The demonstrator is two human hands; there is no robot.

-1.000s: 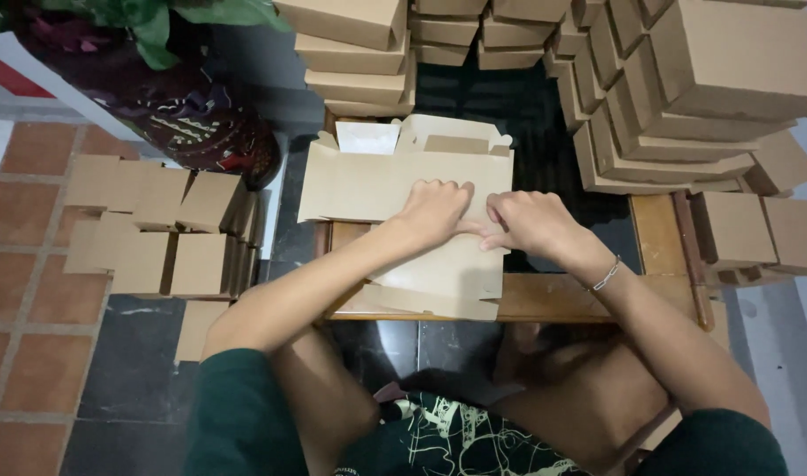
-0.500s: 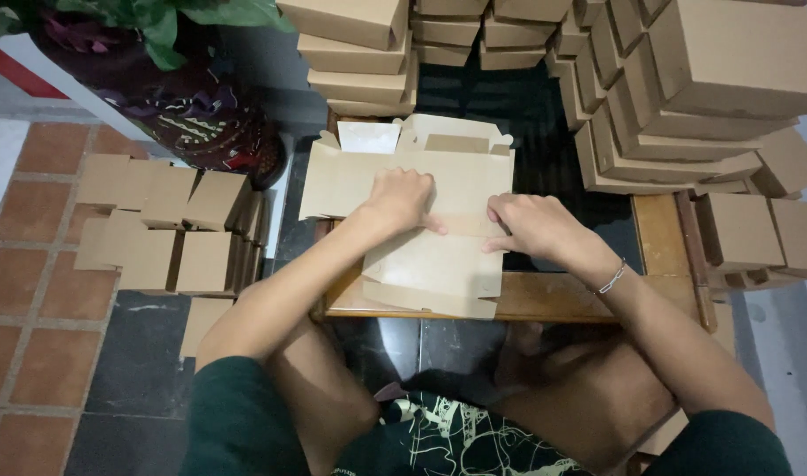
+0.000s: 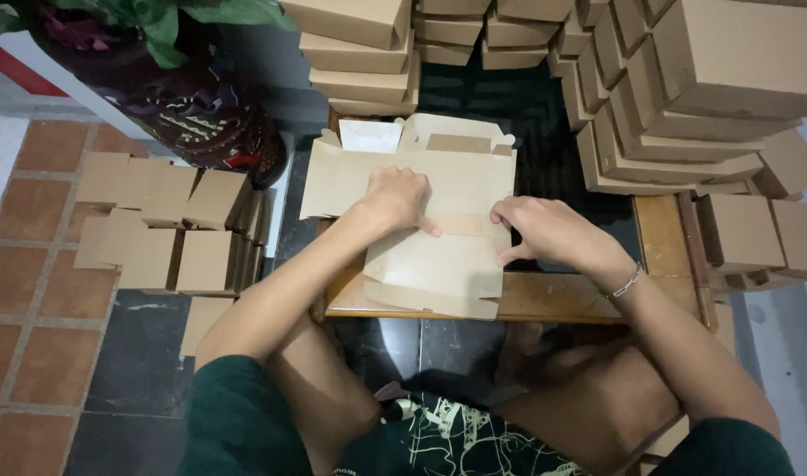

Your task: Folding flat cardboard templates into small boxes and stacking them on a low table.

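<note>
A: The left hand (image 3: 396, 199) and the right hand (image 3: 545, 233), what are they doing?

B: Both press down on a flat, unfolded cardboard box blank (image 3: 421, 220) at the centre of the frame. The left hand is loosely curled, knuckles up, fingertips pushing on the card near a crease; it grips nothing. The right hand lies with fingers spread along the blank's right edge, thumb tucked toward the edge. Whether the thumb goes under the card, I cannot tell.

A: And where does the blank lie?

B: On a small wooden table (image 3: 659, 238), its lower flap reaching the table's near edge. The upper flaps, 1 of them white on its inner face, point to the top of the frame.

A: Anything on the right wrist?

B: A thin bracelet (image 3: 627, 283).

A: What surrounds the work?

B: Stacks of folded brown boxes (image 3: 686, 79) fill the upper centre and upper right, just beyond the table. At centre left a pile of flat cardboard blanks (image 3: 170, 225) lies on the floor of red-brown and dark tiles (image 3: 33, 264). In the upper left stands a dark patterned plant pot (image 3: 192, 119) with green leaves above it.

A: And the person?

B: Seated, bare knees under the table, dark green sleeves at the bottom of the frame.
</note>
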